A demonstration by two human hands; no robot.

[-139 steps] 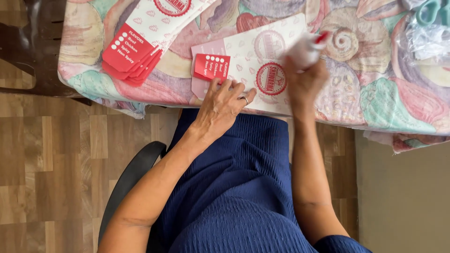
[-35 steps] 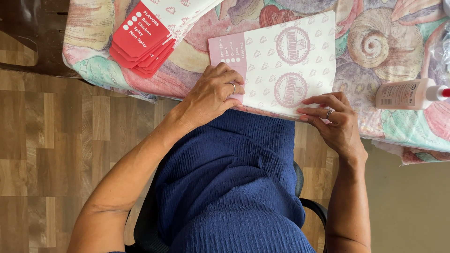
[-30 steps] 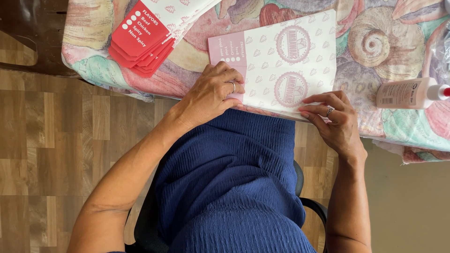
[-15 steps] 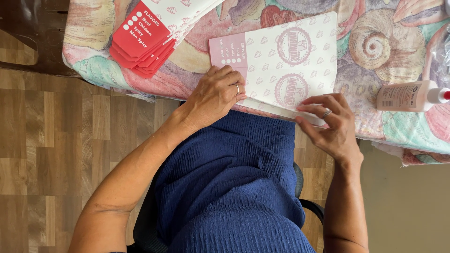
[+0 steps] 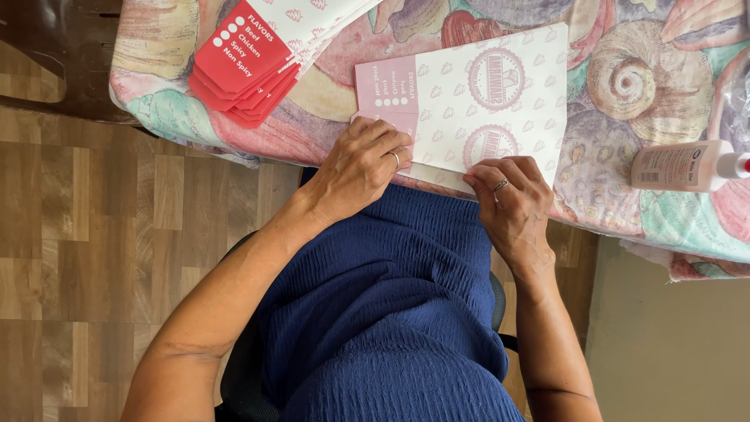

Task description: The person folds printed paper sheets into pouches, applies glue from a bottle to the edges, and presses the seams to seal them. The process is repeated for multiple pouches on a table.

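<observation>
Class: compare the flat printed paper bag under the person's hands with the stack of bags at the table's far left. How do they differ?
The single paper bag lies alone with its pale, faded side up; the stack of bags is fanned, showing bright red ends. Both hands, left hand and right hand, press the single bag; nothing touches the stack. Both lie flat on the shell-patterned tablecloth.

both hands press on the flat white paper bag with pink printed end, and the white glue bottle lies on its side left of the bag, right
Not quite. In the head view the white glue bottle lies on its side to the right of the flat white paper bag with pink printed end. The left hand and right hand do press on it.
</observation>
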